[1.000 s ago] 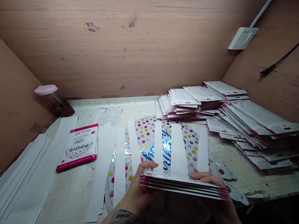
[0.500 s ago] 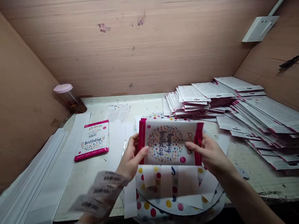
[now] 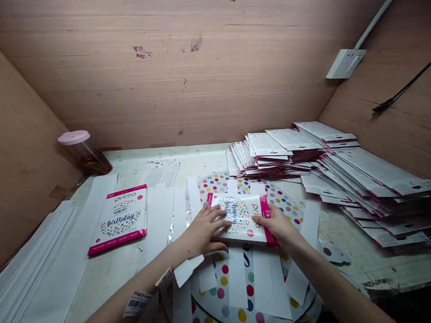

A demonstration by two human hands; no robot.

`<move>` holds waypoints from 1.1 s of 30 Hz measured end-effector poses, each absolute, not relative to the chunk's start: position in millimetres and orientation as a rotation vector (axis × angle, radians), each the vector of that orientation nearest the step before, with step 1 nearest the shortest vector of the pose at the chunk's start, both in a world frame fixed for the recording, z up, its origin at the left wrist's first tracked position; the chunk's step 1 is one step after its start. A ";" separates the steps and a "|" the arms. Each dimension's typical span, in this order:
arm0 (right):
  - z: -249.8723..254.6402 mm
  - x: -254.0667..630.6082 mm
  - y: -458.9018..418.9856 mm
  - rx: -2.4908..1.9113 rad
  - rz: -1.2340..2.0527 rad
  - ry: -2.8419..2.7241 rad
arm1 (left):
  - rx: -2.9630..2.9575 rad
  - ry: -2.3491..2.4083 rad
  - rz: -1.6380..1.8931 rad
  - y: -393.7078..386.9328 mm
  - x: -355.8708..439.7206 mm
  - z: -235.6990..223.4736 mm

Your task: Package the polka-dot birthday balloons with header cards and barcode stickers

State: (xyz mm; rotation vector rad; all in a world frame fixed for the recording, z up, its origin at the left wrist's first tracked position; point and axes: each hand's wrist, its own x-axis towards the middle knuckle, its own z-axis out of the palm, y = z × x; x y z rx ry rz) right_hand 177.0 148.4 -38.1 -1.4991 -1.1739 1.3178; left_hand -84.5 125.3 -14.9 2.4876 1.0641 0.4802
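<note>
A stack of balloon packets (image 3: 239,217) with "happy birthday" fronts and pink ends lies sideways on dotted round foil balloons (image 3: 226,281). My left hand (image 3: 208,230) rests on its left part, fingers spread flat across the top packet. At the right end, my right hand (image 3: 279,226) grips the stack with its thumb on top; its other fingers are mostly hidden. White paper strips (image 3: 236,283) lie over the balloons under and around the stack. Barcode labels (image 3: 136,303) cling to my left forearm.
Another "birthday" packet pile (image 3: 118,220) lies left. Tall stacks of packets (image 3: 368,178) fill the right side, back faces up. Long white paper strips (image 3: 29,278) line the left edge. A lidded cup (image 3: 86,152) stands in the back left corner, by the cardboard walls (image 3: 178,84).
The packet stack was tilted up in both hands, then turned front face towards me, and now lies on the balloons. My left hand has shifted from its edge onto its top.
</note>
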 end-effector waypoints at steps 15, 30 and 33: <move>-23.9 116.2 291.2 -1.695 0.786 -1.854 | 2.523 0.990 0.467 136.1 -79.3 -22.3; -49.1 129.8 136.6 -1.266 0.547 -2.159 | 2.646 1.143 0.246 147.0 -71.6 -20.0; -39.0 142.7 100.3 -1.146 0.418 -2.377 | 2.710 1.101 0.136 148.9 -71.3 -21.4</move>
